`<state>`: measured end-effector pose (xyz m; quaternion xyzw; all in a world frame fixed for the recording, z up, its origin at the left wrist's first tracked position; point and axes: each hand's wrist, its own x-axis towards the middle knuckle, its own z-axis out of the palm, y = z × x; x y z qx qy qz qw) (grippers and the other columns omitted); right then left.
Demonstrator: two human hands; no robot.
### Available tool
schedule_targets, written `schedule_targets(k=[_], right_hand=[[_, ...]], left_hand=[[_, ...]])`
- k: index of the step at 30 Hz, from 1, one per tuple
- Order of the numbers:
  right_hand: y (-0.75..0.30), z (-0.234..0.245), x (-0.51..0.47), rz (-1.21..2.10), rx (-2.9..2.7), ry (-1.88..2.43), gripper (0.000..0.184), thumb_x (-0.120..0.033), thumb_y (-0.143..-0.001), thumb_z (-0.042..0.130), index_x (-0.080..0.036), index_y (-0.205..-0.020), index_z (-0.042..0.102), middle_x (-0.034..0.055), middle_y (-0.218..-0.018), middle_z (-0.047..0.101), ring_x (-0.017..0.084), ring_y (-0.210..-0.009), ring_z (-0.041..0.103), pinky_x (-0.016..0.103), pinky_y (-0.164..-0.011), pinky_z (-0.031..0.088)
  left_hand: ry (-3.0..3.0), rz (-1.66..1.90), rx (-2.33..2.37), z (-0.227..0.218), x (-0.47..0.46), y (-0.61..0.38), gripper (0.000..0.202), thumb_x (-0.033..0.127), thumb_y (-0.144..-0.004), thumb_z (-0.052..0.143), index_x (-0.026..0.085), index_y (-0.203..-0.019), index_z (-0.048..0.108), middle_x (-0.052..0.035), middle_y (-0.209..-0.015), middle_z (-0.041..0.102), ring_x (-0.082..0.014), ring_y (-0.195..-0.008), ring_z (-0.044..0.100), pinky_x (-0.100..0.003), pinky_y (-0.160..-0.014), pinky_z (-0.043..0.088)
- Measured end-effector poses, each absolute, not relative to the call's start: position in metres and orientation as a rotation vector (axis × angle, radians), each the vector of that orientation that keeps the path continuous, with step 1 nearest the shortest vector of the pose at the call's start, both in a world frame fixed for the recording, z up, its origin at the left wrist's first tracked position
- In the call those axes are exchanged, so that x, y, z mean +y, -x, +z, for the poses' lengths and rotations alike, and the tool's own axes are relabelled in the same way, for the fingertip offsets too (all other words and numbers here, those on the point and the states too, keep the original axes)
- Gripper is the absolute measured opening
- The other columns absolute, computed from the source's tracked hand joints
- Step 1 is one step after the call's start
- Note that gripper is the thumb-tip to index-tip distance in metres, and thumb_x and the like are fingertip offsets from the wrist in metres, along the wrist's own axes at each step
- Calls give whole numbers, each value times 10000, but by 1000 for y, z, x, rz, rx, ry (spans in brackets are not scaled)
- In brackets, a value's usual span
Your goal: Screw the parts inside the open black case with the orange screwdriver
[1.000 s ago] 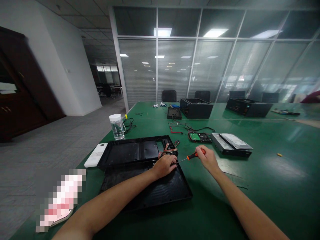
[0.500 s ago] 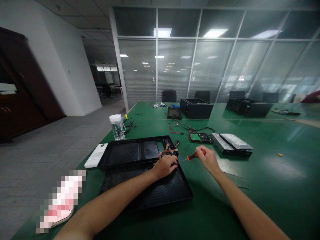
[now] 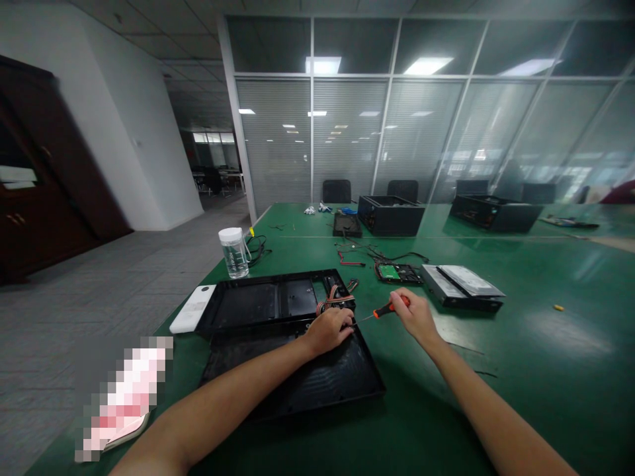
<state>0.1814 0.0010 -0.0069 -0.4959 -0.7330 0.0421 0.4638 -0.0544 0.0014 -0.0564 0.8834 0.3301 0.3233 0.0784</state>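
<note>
Bracing the black case (image 3: 337, 378) flat on the green table (image 3: 501, 377), my left hand (image 3: 330, 328) curls over its edge, likely for steadiness; right hand (image 3: 415, 317) grips the orange screwdriver (image 3: 388, 308), tip aimed there.

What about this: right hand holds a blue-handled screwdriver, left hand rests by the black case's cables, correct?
No: head view shows the screwdriver handle orange, not blue. The right hand holds it; the left hand rests by cables of the black case.
</note>
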Motion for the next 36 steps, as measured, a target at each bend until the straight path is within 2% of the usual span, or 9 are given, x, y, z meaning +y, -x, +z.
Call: schedule_targets(k=[4,8,11,14,19,23,27,31,36], right_hand=[[-173,12,-10,-82,-1936,1320,420,-476,-862,347,-192,-633,556,5,-537,550,126,-508,503,226,-525,332],[-155,57,-29,-326,-2280,1576,522,-514,-882,273,-185,-624,585,58,-585,605,171,-592,570,248,-541,306],[-140,88,-38,-325,-2518,1587,429,-399,-912,255,-171,-872,617,85,-760,665,191,-707,610,253,-595,329],[-127,105,-35,-270,-2697,1446,348,-345,-917,287,-184,-1139,501,76,-886,672,187,-779,620,250,-638,355],[-111,115,-24,-479,-2754,1539,585,-523,-910,155,-141,-874,596,156,-801,666,265,-789,631,310,-642,387],[-106,117,-24,-344,-2883,1411,466,-475,-904,255,-159,-983,588,131,-869,675,244,-804,637,305,-660,402],[-102,115,-27,-472,-2771,1600,590,-535,-893,185,-130,-857,614,179,-838,666,306,-825,629,356,-658,413],[-103,114,-27,-378,-2786,1553,463,-479,-891,262,-138,-1027,544,148,-867,669,275,-797,636,328,-641,414],[-108,113,-22,-361,-2763,1603,488,-538,-867,284,-150,-991,552,150,-860,664,268,-787,632,313,-628,400]], left_hand=[[-2650,946,991,-56,1,55,187,205,-794,595,170,-961,519,-34,-958,625,-172,-952,561,-305,-868,424],[-2645,923,1001,-55,1,54,200,205,-786,607,173,-965,525,-30,-961,621,-171,-950,559,-298,-870,423],[-2649,922,1005,-55,0,54,165,201,-787,604,172,-933,532,-35,-983,613,-175,-964,553,-299,-884,417],[-2652,915,1004,-53,-1,54,149,203,-789,600,173,-917,529,-36,-977,613,-180,-965,552,-306,-885,418],[-2644,916,995,-53,-1,54,181,195,-783,603,173,-939,514,-31,-946,619,-178,-945,559,-305,-863,429],[-2647,934,1007,-56,1,55,208,200,-782,608,167,-963,509,-43,-964,616,-188,-968,554,-313,-877,424],[-2670,906,987,-56,1,55,122,190,-788,595,170,-885,524,-40,-974,607,-185,-961,553,-317,-876,425],[-2660,925,989,-54,0,55,124,194,-783,601,168,-880,528,-39,-982,605,-182,-963,552,-313,-876,427],[-2647,936,998,-56,1,55,145,189,-778,607,173,-901,531,-31,-954,611,-180,-953,554,-309,-873,428]])
